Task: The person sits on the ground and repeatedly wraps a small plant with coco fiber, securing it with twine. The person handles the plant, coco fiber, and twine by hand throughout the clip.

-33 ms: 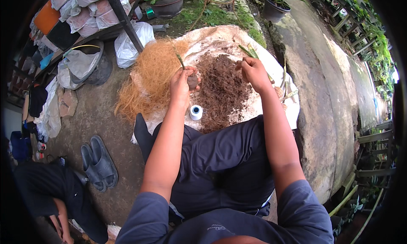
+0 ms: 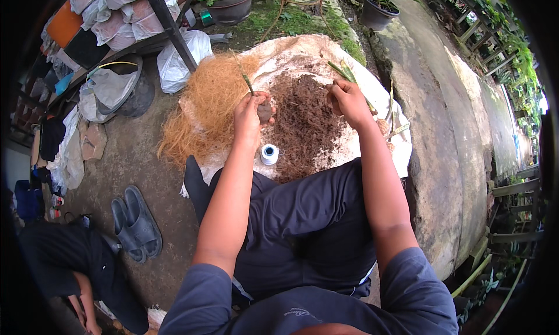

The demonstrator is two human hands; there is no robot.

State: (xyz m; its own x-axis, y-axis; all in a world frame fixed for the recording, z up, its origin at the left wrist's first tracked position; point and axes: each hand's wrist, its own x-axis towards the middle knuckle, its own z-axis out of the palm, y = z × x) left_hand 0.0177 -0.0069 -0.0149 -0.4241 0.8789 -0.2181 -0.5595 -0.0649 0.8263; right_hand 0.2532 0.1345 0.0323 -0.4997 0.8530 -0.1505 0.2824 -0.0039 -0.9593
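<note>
My left hand (image 2: 251, 112) is closed around a dark ball of soil (image 2: 264, 111), from which a thin green plant cutting (image 2: 244, 77) sticks up. Over the right part of the brown soil heap (image 2: 304, 116), my right hand (image 2: 348, 102) has its fingers drawn together in a pinch. Whatever may be between those fingertips is too small to make out. Cut green stems (image 2: 345, 71) lie just beyond the right hand, on the pale sheet (image 2: 294, 48). A spool of white thread (image 2: 269, 154) stands below my left hand, near my legs.
Orange-brown fibre (image 2: 201, 110) is piled left of the soil. Grey slippers (image 2: 137, 225) lie on the floor at left, close to another person in dark clothes (image 2: 75, 259). A white plastic bag (image 2: 181, 60) and potted plants (image 2: 230, 7) stand beyond the sheet.
The fingers of my right hand have shifted very slightly. My left hand and the soil ball stay where they were.
</note>
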